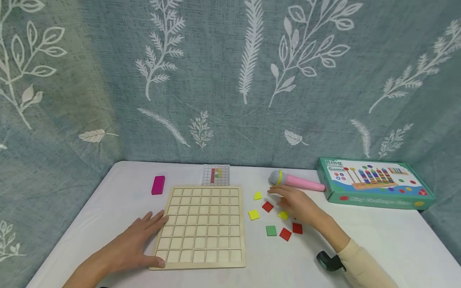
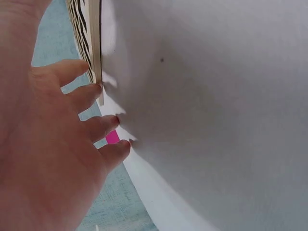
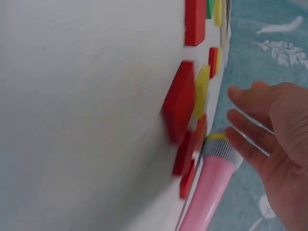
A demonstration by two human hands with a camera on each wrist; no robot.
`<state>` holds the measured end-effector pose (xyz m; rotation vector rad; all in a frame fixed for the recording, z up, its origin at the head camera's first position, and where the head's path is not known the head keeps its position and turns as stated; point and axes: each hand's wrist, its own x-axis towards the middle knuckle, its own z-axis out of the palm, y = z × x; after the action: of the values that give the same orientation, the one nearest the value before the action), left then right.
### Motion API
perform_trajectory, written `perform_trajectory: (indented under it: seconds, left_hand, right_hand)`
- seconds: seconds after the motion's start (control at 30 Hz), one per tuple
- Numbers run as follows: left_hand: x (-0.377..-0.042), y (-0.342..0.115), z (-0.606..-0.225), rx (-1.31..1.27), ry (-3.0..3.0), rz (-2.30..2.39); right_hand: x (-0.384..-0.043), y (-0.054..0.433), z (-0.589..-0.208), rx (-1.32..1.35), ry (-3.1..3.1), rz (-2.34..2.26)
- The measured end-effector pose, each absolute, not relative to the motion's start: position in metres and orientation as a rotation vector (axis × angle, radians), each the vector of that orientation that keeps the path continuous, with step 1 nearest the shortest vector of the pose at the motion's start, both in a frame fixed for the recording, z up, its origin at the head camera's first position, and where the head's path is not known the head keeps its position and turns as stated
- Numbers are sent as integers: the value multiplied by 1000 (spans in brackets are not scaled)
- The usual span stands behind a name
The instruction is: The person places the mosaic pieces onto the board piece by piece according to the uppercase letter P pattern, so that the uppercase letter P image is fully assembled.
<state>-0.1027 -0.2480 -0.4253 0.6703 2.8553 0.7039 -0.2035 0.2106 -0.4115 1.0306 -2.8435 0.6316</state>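
Note:
A wooden grid board (image 1: 201,265) with rows of square cells lies at the table's middle. My left hand (image 1: 138,242) rests along its left edge, fingers spread and thumb at the near left corner. My right hand (image 1: 300,204) hovers over the loose tiles, fingers loosely bent, with nothing visible held. Around it lie a yellow tile (image 1: 253,215), a red tile (image 1: 267,207), a green tile (image 1: 271,231) and several more red and yellow ones. Some tiles are partly hidden beneath the right hand. In the right wrist view, red tiles (image 3: 180,103) lie apart from the fingers.
A small printed pattern card (image 1: 216,175) lies behind the board. To the left is a magenta block (image 1: 158,185). A pink toy microphone (image 1: 304,182) lies behind the right hand, beside a green game box (image 1: 376,184). A patterned curtain (image 1: 216,80) hangs behind the white table.

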Motion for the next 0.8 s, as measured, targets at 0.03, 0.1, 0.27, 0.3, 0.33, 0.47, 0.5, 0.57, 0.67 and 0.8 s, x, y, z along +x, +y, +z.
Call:
perform_trajectory:
  seconds: [0.03, 0.1, 0.27, 0.3, 0.33, 0.47, 0.5, 0.57, 0.67, 0.8]
  left_hand:
    - [-103, -248, -425, 674, 2852, 702]
    - [-103, -247, -424, 667, 2838, 698]
    - [-103, -244, -419, 632, 2805, 639]
    - [-103, -243, -419, 627, 2800, 632]
    - [-103, -243, -418, 622, 2793, 628]
    - [-102, -242, -416, 610, 2775, 620]
    - [-102, -242, -415, 608, 2773, 622]
    - [-102, -242, -415, 604, 2770, 635]
    - [-103, -242, -415, 601, 2762, 664]
    - [-102, -242, -415, 593, 2755, 679]
  right_hand:
    - [-205, 207, -411, 1044, -2849, 620]
    - [-207, 200, -410, 1087, -2851, 596]
    - [-213, 184, -407, 1137, -2885, 572]
    - [-214, 181, -406, 1139, -2891, 571]
    - [-216, 178, -406, 1139, -2896, 578]
    - [-225, 169, -407, 1163, -2900, 588]
    - [-228, 167, -407, 1170, -2904, 585]
    - [-232, 164, -407, 1177, -2925, 585]
    - [-237, 161, -407, 1160, -2971, 608]
    - [-240, 159, -406, 1093, -3038, 666]
